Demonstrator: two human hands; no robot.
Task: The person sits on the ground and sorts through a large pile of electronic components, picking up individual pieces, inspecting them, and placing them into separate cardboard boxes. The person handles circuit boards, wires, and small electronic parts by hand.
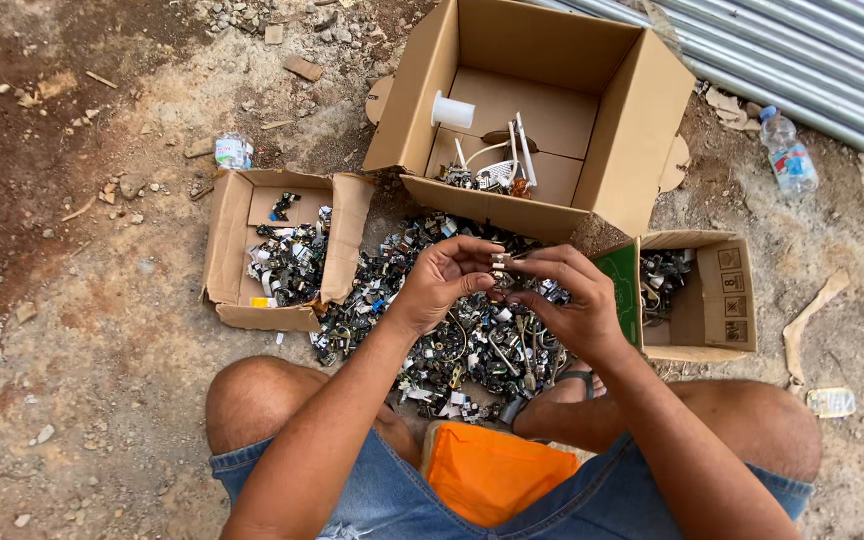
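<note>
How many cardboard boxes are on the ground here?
3: a small left box beside the scrap pile, a large box behind the pile, and a small right box near the right hand.

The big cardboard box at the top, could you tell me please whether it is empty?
No, the big cardboard box holds a white cup and small parts.

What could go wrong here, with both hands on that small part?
1. The small metal part is pinched only by fingertips of left hand and right hand; if it slips, it may vanish into the scrap pile below.
2. The pile's jagged pieces lie close to a sandalled foot; cuts seem possible.
</note>
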